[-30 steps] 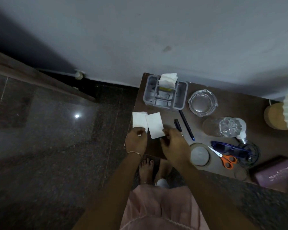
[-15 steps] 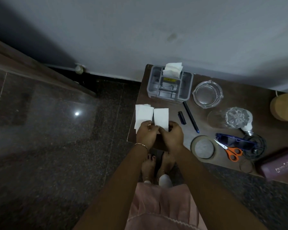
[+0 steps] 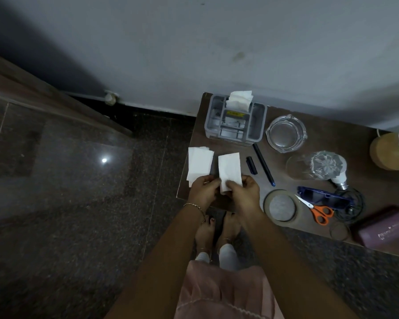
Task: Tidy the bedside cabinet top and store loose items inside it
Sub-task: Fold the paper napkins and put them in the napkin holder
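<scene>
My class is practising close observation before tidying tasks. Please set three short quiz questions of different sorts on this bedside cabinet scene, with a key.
1. True or false: the orange-handled scissors lie inside the grey organiser.
2. What does the right hand pinch? A) a pen B) a folded tissue C) a glass ashtray
3. Fill in: sticking up out of the grey organiser are white ____.

Key: 1 false, they lie on the cabinet top; 2 B; 3 tissues.
</scene>
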Available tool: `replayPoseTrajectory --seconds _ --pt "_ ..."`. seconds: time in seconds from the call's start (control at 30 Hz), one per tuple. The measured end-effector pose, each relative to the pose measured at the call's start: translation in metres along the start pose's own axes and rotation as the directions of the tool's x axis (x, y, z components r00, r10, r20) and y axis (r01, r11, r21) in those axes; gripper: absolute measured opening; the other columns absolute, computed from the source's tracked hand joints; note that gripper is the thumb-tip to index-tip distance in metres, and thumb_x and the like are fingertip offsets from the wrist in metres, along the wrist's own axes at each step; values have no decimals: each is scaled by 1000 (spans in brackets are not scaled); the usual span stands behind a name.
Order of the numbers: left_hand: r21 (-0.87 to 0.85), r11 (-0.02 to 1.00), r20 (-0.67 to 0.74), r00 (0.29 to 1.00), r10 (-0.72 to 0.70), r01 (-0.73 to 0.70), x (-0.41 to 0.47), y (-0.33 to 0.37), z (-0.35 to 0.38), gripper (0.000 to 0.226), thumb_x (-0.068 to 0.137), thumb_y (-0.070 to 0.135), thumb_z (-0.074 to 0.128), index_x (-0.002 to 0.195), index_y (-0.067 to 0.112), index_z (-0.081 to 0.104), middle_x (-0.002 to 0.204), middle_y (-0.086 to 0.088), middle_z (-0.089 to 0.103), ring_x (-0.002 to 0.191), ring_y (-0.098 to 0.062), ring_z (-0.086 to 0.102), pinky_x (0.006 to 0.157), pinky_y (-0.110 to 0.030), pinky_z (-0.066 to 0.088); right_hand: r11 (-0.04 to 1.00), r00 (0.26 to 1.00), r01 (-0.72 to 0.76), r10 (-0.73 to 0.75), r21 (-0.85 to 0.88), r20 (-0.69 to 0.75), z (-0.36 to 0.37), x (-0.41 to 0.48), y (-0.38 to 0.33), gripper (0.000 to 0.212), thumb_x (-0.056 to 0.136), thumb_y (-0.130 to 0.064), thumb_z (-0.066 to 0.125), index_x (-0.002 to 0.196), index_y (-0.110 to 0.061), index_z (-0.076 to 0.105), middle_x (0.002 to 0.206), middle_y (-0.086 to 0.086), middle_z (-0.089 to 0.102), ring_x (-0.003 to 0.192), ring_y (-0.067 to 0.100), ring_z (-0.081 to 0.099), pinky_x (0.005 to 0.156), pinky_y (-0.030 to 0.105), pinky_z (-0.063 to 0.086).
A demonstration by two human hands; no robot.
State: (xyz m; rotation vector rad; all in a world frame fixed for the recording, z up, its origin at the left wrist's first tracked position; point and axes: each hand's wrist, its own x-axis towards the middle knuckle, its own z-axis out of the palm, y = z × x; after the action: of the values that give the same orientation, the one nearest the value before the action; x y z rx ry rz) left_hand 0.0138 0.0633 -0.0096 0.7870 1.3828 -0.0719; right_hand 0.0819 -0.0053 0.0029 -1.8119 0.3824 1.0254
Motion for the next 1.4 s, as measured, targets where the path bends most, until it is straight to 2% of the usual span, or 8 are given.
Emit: replayPoseTrajectory --seconds 0.17,0.37,0.53,0.7,0.8,0.97,1.23,1.4 --pt "-164 986 28 999 34 -29 -10 9 2 37 88 9 64 122 0 58 118 -17 64 105 -29 63 93 -42 52 990 997 -44 36 135 62 -7 -14 -4 29 84 2 63 111 -7 59 99 7 67 88 20 66 70 31 57" --pt "-330 939 21 993 114 -101 -28 23 6 35 88 -4 57 123 -2 55 112 -18 63 92 -24 64 69 -29 59 988 998 33 -25 152 -53 -9 -21 -4 43 76 -9 77 115 -8 59 109 9 67 96 22 67 77 33 58" --pt "-520 849 54 989 135 -87 -41 43 19 21 87 -5 57 103 8 61 99 -14 67 86 -23 66 63 -28 60 875 971 -188 98 447 216 -14 -24 -22 42 79 -16 75 117 -3 64 112 16 70 108 30 66 98 45 50" --pt "-550 824 94 971 220 -133 -43 67 29 19 87 -4 58 93 13 60 91 -8 68 80 -16 67 69 -23 57 893 989 96 -135 440 58 -16 -19 -63 27 84 3 65 111 1 63 102 15 70 94 26 68 82 33 58" --pt "-489 847 70 958 277 -209 -37 80 26 20 87 -1 60 100 13 61 94 -5 69 81 -13 67 73 -21 55 913 922 387 -385 130 -37 -23 -2 -94 13 85 2 64 92 -8 61 88 6 67 82 18 64 69 26 57" --pt "-227 896 -57 923 379 -382 -26 94 21 20 89 0 57 94 19 61 91 2 65 83 -11 62 72 -18 52 306 526 741 -818 -598 234 -33 28 -142 15 82 1 60 94 -5 68 78 7 67 67 19 55 61 22 35" --pt "-163 886 -131 899 417 -435 -15 101 27 18 90 -2 54 96 14 59 81 3 61 70 -8 57 58 -13 48 -215 502 697 -534 -684 680 -15 50 -178 38 77 5 55 111 -9 62 97 20 65 89 41 62 71 41 49" --pt "-170 892 -150 906 397 -419 -11 104 27 18 90 -1 55 102 12 57 84 1 61 73 -10 58 62 -17 49 -263 473 710 -510 -654 719 3 59 -179 38 82 0 56 118 -13 60 109 18 64 97 40 62 77 41 51"
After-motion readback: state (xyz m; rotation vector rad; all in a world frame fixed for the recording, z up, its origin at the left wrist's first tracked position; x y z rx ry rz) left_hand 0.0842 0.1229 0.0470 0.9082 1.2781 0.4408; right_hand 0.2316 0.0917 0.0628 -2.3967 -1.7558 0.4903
